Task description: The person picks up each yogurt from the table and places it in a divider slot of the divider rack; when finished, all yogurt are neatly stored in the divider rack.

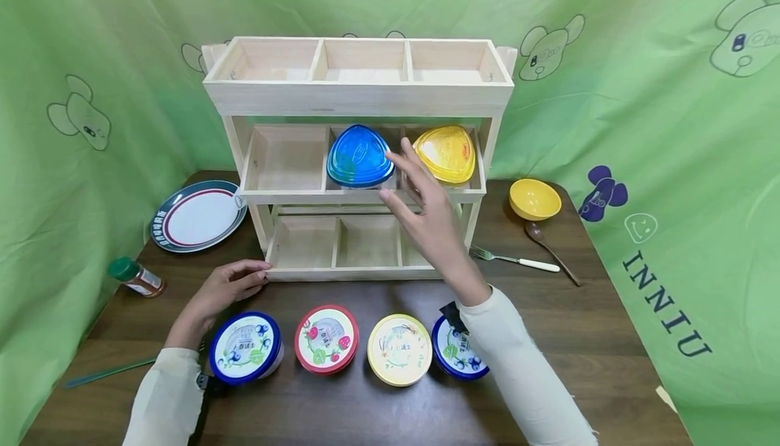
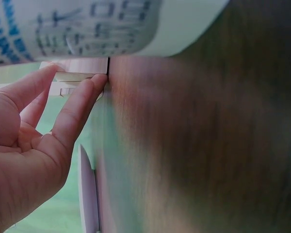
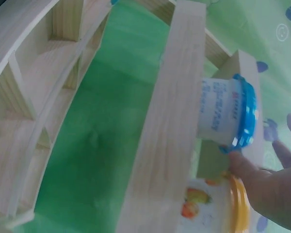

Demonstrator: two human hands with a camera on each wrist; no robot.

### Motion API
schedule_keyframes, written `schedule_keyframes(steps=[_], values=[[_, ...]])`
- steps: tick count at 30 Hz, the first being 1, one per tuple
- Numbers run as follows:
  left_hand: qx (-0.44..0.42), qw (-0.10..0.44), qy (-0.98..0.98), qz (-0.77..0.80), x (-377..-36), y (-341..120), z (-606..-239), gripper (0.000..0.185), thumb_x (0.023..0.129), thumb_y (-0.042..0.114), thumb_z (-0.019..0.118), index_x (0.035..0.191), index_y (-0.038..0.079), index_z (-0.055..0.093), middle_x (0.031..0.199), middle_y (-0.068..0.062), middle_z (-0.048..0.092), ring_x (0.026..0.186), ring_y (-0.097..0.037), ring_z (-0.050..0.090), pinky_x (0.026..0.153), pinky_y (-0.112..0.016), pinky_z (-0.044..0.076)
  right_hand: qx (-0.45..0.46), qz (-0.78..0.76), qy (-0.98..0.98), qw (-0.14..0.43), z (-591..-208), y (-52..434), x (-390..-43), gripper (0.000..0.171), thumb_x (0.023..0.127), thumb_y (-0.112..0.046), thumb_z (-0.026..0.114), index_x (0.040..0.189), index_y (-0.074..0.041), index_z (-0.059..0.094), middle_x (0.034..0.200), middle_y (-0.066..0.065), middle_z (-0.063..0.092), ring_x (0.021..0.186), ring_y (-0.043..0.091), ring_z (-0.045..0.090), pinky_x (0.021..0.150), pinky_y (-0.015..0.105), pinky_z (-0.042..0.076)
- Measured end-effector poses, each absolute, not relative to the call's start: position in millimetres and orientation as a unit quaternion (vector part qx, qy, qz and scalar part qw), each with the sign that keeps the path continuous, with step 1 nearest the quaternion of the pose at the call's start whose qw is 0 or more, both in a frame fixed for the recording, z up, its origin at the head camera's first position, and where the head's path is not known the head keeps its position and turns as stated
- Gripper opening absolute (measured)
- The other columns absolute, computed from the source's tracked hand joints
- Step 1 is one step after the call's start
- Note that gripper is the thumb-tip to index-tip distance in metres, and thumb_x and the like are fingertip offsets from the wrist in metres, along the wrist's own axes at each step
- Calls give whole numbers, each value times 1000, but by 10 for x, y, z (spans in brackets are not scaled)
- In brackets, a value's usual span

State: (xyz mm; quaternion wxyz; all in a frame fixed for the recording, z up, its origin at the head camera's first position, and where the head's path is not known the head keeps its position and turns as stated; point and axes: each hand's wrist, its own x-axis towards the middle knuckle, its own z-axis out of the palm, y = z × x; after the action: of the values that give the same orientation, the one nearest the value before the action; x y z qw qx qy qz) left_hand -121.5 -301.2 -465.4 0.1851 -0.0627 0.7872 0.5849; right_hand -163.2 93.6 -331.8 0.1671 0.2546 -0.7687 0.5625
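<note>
A wooden three-tier rack (image 1: 359, 97) stands at the back of the brown table (image 1: 597, 338). Its middle shelf holds a blue-lidded tub (image 1: 359, 156) and a yellow-lidded tub (image 1: 447, 153). My right hand (image 1: 399, 179) reaches up with straight fingers in front of the gap between them. In the right wrist view a fingertip (image 3: 236, 159) touches the blue lid's (image 3: 245, 114) rim, above the yellow-lidded tub (image 3: 208, 208). My left hand (image 1: 258, 275) rests on the table, with its fingertips (image 2: 99, 80) against the rack's lower left corner (image 2: 82, 63). It holds nothing.
Four round tubs stand in a row at the front: blue (image 1: 246, 348), red (image 1: 326, 338), yellow (image 1: 399, 349), and blue (image 1: 457, 354) partly under my right sleeve. A plate (image 1: 198, 216) and spice bottle (image 1: 137, 277) lie left. A yellow bowl (image 1: 535, 199), spoon (image 1: 551, 246) and fork (image 1: 514, 260) lie right.
</note>
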Motion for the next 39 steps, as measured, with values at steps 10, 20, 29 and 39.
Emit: schedule_keyframes(steps=[10,20,29,39], values=[[-52,186,782,593,-1218,-3027,-4658,40,114,16,59,149,-3,60,153,-26,54,118,-9,68,105,-38,57,269,563,-762,175,-3260,1463,-1386,34,105,1,69,139,1,69,148,10,67,136,20,64,111,37,56],[-55,185,786,588,-1211,-3061,-4633,37,114,16,59,147,0,63,148,-22,58,114,-6,68,103,-34,59,175,570,-785,170,-3452,2088,-1227,30,111,-6,61,140,1,67,128,9,75,118,12,71,103,21,57],[-45,188,781,594,-1236,-3064,-4666,39,115,14,56,150,-4,59,150,-24,56,116,-7,68,105,-38,57,122,648,-742,121,-3788,2553,-1032,31,115,-8,52,142,3,63,129,5,76,118,15,73,99,26,61],[-46,189,782,592,-1212,-3066,-4671,40,115,14,56,150,-4,59,151,-25,56,115,-6,68,105,-38,58,109,646,-754,52,-4093,2864,-823,35,116,-9,49,148,5,57,138,-3,71,127,8,67,102,22,58]])
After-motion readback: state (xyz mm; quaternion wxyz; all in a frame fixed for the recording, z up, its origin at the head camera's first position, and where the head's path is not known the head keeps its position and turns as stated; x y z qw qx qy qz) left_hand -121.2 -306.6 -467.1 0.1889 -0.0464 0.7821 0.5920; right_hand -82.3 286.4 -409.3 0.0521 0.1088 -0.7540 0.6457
